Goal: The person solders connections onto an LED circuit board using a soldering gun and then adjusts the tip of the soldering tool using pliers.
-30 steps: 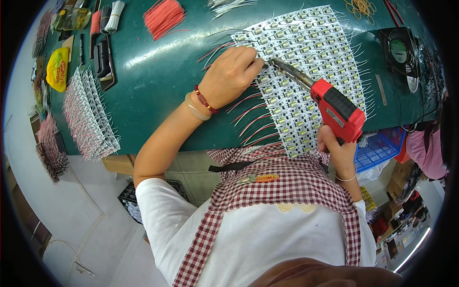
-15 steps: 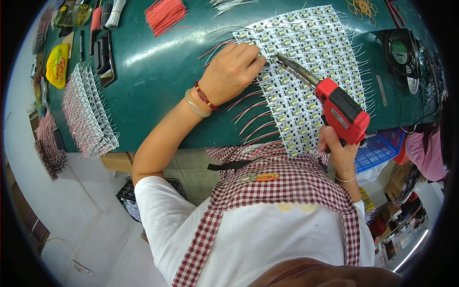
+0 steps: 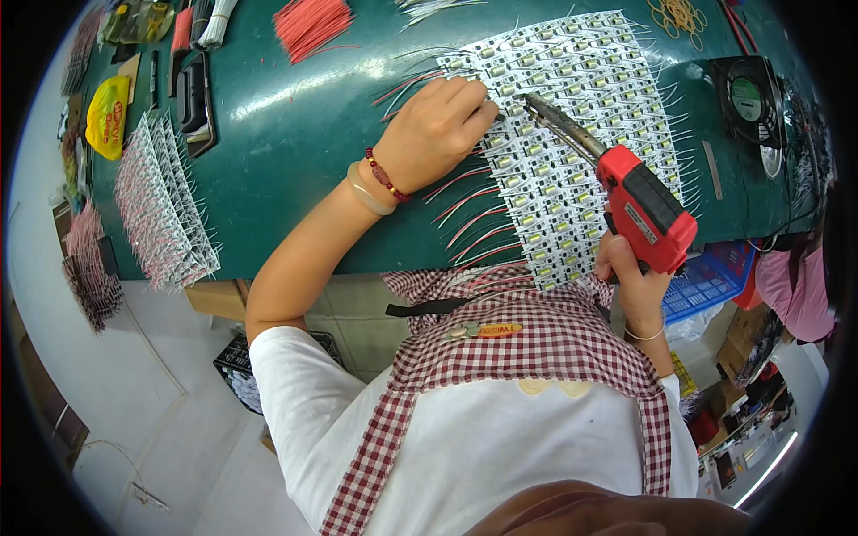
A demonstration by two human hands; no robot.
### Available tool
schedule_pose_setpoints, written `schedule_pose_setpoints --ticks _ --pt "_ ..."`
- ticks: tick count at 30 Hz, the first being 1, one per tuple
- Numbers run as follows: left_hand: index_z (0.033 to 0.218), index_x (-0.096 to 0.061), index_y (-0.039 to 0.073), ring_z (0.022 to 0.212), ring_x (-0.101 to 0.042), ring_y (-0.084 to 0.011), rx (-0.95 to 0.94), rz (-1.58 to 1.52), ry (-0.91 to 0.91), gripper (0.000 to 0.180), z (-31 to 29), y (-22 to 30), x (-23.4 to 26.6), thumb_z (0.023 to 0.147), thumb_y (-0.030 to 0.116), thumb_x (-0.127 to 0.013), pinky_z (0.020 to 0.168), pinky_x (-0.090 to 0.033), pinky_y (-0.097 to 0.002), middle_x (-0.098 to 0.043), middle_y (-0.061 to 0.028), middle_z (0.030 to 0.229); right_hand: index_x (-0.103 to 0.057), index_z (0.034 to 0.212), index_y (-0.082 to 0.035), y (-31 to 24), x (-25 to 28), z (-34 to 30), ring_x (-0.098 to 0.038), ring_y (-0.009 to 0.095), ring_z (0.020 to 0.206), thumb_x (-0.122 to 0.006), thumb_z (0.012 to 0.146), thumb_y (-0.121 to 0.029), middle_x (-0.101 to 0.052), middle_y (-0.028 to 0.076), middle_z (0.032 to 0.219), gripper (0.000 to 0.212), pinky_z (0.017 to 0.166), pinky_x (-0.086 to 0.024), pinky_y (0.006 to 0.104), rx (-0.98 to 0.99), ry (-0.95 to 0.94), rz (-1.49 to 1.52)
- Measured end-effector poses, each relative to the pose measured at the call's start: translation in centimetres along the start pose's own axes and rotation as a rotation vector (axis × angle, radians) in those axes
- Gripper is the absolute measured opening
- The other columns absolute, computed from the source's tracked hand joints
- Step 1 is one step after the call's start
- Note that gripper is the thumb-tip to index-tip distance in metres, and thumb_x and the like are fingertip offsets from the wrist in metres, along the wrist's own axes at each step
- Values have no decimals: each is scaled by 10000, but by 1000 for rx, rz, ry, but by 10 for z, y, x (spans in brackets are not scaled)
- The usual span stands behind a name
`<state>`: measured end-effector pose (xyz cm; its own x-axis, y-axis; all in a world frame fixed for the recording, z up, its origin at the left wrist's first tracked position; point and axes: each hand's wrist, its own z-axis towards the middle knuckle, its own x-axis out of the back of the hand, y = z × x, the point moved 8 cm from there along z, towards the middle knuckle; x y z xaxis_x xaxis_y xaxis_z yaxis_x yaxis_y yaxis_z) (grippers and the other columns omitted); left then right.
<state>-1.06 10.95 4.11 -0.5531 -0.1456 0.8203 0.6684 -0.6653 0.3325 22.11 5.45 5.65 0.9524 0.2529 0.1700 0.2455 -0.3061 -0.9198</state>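
Note:
A large white panel of small LED circuit boards lies on the green table, with red, white and black wires sticking out along its left edge. My left hand rests at that edge, fingers pinched together; what they hold is hidden, though wires pass close by. In my right hand is a red and black soldering gun, gripped by its handle. Its metal tip points up and left over the boards, a little right of my left fingertips. Whether the tip touches a board I cannot tell.
A bundle of red wires lies at the back, rubber bands at the back right. A black fan stands on the right near a metal ruler. Wired board panels and a yellow bag are at the left.
The soldering gun has shifted slightly right and down, its tip moving a little away from my left fingers. My left hand stays almost in place, fingers still pinched.

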Motion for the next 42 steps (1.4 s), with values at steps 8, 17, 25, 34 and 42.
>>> schedule_pose_setpoints --ticks 8,17,25,34,42 --pt "939 -667 39 770 -569 -228 -35 98 -26 239 1 2 1 706 32 -619 716 -479 -366 -523 -70 803 -604 858 7 -1 -3 -3 -568 95 572 -637 901 -60 -599 33 691 87 524 -454 247 -39 -5 87" --pt "995 -682 34 724 -561 -232 13 -78 39 302 1 19 6 698 0 -639 640 -480 -338 -532 -68 796 -592 928 10 14 7 -18 -572 97 577 -646 893 -46 -604 42 714 85 533 -465 244 -34 -48 41" --pt "1013 -681 40 703 -554 -229 60 -66 18 320 -4 19 -2 702 -18 -635 625 -479 -336 -505 -70 780 -619 978 0 29 11 -19 -583 90 597 -730 841 -83 -629 30 756 195 542 -472 244 -81 -14 20" --pt "1010 -679 24 730 -560 -247 53 -60 31 308 -3 21 -2 711 -20 -620 659 -483 -350 -529 -83 815 -666 979 -7 38 14 -22 -614 114 695 -769 809 -112 -672 39 826 224 636 -495 266 -29 -12 -129" --pt "1002 -680 18 735 -561 -246 45 -42 10 287 -1 22 -1 723 -8 -616 663 -483 -345 -525 -83 813 -669 902 -12 33 13 -22 -629 154 601 -764 795 -108 -677 94 810 172 557 -485 278 95 -77 -255"
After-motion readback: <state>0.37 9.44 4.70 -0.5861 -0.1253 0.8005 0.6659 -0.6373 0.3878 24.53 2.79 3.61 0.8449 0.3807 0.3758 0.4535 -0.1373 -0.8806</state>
